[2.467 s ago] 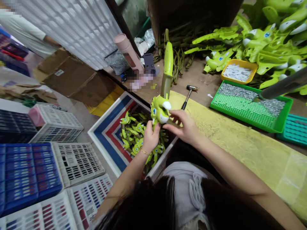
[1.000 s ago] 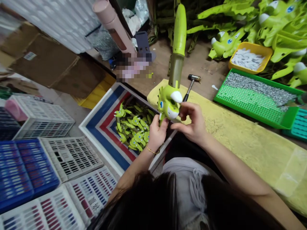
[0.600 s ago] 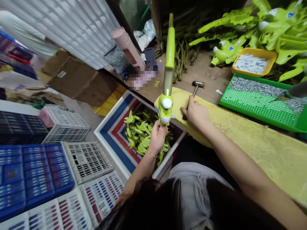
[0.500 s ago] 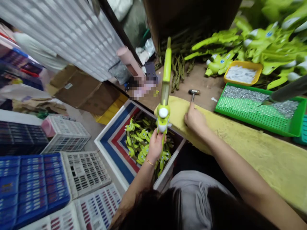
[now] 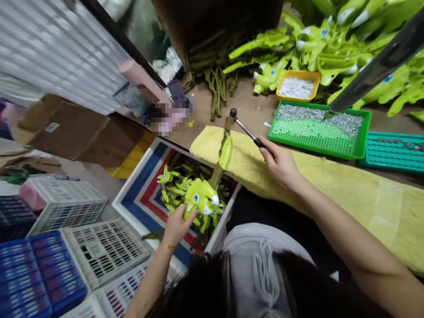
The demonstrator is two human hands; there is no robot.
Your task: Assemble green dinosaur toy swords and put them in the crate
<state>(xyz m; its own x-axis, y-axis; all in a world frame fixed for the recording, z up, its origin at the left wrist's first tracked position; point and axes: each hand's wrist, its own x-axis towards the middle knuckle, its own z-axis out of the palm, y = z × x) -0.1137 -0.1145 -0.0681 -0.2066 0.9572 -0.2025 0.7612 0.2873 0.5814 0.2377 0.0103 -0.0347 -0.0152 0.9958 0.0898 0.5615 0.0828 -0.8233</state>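
My left hand (image 5: pixel 178 226) is closed around a lime-green toy with a horned dinosaur head (image 5: pixel 198 196), a blue eye and white horns. The toy's long green and olive-brown body slants up over the edge of a yellow padded cloth (image 5: pixel 331 185). In my right hand (image 5: pixel 281 163) is a small hammer (image 5: pixel 247 130), gripped by its black handle. Its dark round head is beside the toy's olive end; whether they touch I cannot tell. Beneath my left hand, a striped, white-rimmed bin (image 5: pixel 132 204) holds several similar toys.
Behind the cloth stand a green tray (image 5: pixel 318 140) of small metal pieces, a yellow dish (image 5: pixel 281 95) of white parts and a teal tray (image 5: pixel 394 152). Green toy parts (image 5: pixel 265 79) are heaped behind. A dark bar (image 5: pixel 377 66) juts in. Plastic crates (image 5: pixel 106 249) sit at left.
The toy has swung from upright to slanting, its head now lower left over the bin. My right hand has raised the hammer, bringing its head near the toy's far end. The view has shifted right.
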